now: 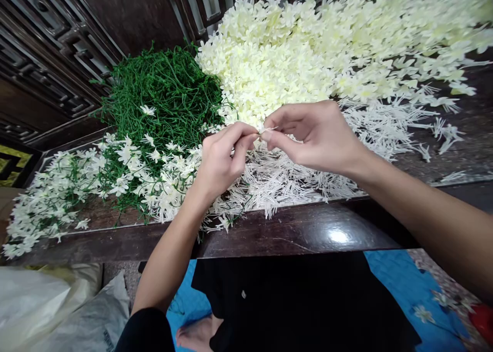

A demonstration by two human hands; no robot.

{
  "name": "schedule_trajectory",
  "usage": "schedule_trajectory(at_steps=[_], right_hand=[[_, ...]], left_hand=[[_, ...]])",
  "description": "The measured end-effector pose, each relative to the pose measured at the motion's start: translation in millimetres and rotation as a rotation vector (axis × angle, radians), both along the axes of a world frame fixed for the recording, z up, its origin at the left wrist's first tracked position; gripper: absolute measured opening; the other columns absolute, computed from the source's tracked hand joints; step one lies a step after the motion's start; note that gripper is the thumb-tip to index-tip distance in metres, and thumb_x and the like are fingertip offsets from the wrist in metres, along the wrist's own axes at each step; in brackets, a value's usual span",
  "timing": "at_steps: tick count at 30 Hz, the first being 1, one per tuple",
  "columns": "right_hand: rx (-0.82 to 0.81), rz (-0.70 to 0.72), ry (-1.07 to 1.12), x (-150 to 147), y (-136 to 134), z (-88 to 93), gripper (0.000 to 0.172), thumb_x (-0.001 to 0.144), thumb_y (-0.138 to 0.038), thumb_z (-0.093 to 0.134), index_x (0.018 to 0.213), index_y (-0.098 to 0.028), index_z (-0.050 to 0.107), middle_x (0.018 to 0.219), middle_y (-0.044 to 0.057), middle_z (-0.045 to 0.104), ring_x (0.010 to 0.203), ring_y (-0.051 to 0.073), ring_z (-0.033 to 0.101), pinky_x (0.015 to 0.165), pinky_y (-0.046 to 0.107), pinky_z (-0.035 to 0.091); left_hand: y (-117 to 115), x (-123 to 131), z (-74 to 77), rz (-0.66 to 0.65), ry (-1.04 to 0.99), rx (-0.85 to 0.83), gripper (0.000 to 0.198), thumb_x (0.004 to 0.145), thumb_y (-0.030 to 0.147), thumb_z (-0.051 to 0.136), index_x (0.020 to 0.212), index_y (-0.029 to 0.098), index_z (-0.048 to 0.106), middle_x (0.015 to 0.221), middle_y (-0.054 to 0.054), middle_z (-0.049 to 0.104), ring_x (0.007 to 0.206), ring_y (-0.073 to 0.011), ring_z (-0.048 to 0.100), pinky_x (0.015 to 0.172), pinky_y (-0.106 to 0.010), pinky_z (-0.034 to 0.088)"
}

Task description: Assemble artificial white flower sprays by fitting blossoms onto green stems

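Observation:
My left hand (225, 156) and my right hand (316, 136) meet above the bench, fingertips almost touching. Between thumb and forefinger, the left pinches what looks like the end of a thin green plastic stem (260, 134). A slim white stamen piece (271, 129) is pinched in the right fingertips; most of it is hidden. Beneath the hands lies a heap of loose white stamen pieces (269, 182). Behind them rises a big pile of pale yellow-white artificial petals (277, 59). A tangle of green plastic stems (162, 95) sits beyond my left hand.
Assembled white flowers on green stems (57, 187) spread along the left of the dark wooden bench (277, 234). A carved wooden backrest (57, 43) stands behind. Pale sacks (46, 306) lie at lower left, and a blue mat (408, 290) covers the floor.

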State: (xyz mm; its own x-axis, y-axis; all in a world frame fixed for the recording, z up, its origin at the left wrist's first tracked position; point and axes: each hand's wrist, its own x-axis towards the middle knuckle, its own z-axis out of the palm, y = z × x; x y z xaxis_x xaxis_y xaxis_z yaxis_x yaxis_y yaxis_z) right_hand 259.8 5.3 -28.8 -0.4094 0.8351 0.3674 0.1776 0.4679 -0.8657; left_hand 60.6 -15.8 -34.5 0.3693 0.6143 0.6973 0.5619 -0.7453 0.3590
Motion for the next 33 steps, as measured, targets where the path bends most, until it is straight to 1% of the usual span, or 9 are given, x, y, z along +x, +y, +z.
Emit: schedule_trajectory(at_steps=[5, 8, 10, 13, 16, 19, 24, 29, 33], right_hand=[[-0.026, 0.010, 0.049, 4, 9, 0.0, 0.026, 0.081, -0.042, 0.080, 0.096, -0.021, 0.075, 0.096, 0.008, 0.077, 0.089, 0.028, 0.073, 0.090, 0.052, 0.064], [-0.053, -0.052, 0.034, 7, 16, 0.2, 0.035, 0.081, -0.045, 0.080, 0.102, -0.017, 0.075, 0.098, 0.010, 0.076, 0.088, 0.027, 0.073, 0.087, 0.051, 0.065], [-0.058, -0.132, 0.009, 9, 20, -0.6, 0.032, 0.083, -0.043, 0.078, 0.100, -0.017, 0.074, 0.096, 0.011, 0.075, 0.084, 0.026, 0.073, 0.083, 0.051, 0.066], [0.034, -0.220, -0.142, 12, 25, -5.2, 0.024, 0.087, -0.040, 0.072, 0.096, -0.018, 0.076, 0.096, 0.011, 0.077, 0.086, 0.027, 0.072, 0.082, 0.053, 0.064], [0.140, -0.082, -0.393, 15, 29, -13.5, 0.027, 0.094, -0.042, 0.062, 0.094, -0.021, 0.078, 0.095, 0.010, 0.078, 0.086, 0.028, 0.071, 0.084, 0.056, 0.062], [0.260, 0.094, -0.525, 14, 31, -22.2, 0.040, 0.099, -0.047, 0.053, 0.100, -0.018, 0.080, 0.112, 0.015, 0.076, 0.110, 0.035, 0.069, 0.102, 0.064, 0.054], [0.290, 0.263, -0.716, 8, 26, -30.7, 0.054, 0.108, -0.047, 0.040, 0.123, -0.014, 0.079, 0.147, 0.019, 0.061, 0.142, 0.044, 0.047, 0.116, 0.072, 0.037], [0.364, 0.223, -0.744, 3, 23, -35.8, 0.055, 0.111, -0.044, 0.035, 0.135, -0.011, 0.072, 0.139, 0.020, 0.065, 0.132, 0.042, 0.052, 0.109, 0.067, 0.042], [0.389, 0.167, -0.721, 3, 23, -35.5, 0.047, 0.109, -0.035, 0.039, 0.126, -0.009, 0.075, 0.127, 0.021, 0.069, 0.123, 0.038, 0.057, 0.108, 0.061, 0.044]], left_hand=[[1, -2, -0.2, 0.055, -0.101, -0.184, 0.011, 0.100, 0.013, 0.060, 0.094, 0.020, 0.067, 0.077, 0.002, 0.072, 0.068, -0.0092, 0.067, 0.066, -0.023, 0.053], [4, -5, -4.5, 0.063, -0.198, -0.326, 0.010, 0.102, 0.015, 0.055, 0.101, 0.021, 0.063, 0.080, 0.001, 0.072, 0.065, -0.0088, 0.069, 0.063, -0.022, 0.056], [7, -7, -6.5, 0.065, -0.263, -0.423, 0.011, 0.103, 0.015, 0.051, 0.107, 0.021, 0.059, 0.082, 0.001, 0.072, 0.063, -0.0090, 0.070, 0.059, -0.021, 0.058], [9, -8, -7.0, 0.093, -0.334, -0.552, 0.018, 0.104, 0.017, 0.050, 0.120, 0.024, 0.050, 0.086, 0.000, 0.072, 0.066, -0.0105, 0.073, 0.059, -0.021, 0.061], [9, -8, -6.0, 0.136, -0.427, -0.615, 0.027, 0.102, 0.016, 0.053, 0.123, 0.026, 0.042, 0.089, 0.000, 0.071, 0.066, -0.0111, 0.073, 0.060, -0.023, 0.063], [10, -9, -4.8, 0.144, -0.560, -0.609, 0.024, 0.099, 0.014, 0.055, 0.114, 0.028, 0.041, 0.093, 0.000, 0.069, 0.067, -0.0103, 0.072, 0.060, -0.023, 0.063], [12, -12, -3.7, 0.136, -0.661, -0.469, 0.013, 0.102, 0.020, 0.059, 0.103, 0.028, 0.048, 0.100, -0.001, 0.068, 0.080, -0.0119, 0.073, 0.070, -0.025, 0.066], [14, -14, -4.5, 0.159, -0.496, -0.208, 0.004, 0.102, 0.027, 0.063, 0.104, 0.027, 0.060, 0.100, -0.003, 0.070, 0.088, -0.0154, 0.071, 0.081, -0.030, 0.064], [11, -10, -4.9, 0.154, -0.327, -0.234, 0.010, 0.097, 0.019, 0.063, 0.104, 0.022, 0.068, 0.105, -0.005, 0.076, 0.096, -0.0175, 0.073, 0.086, -0.032, 0.063]])
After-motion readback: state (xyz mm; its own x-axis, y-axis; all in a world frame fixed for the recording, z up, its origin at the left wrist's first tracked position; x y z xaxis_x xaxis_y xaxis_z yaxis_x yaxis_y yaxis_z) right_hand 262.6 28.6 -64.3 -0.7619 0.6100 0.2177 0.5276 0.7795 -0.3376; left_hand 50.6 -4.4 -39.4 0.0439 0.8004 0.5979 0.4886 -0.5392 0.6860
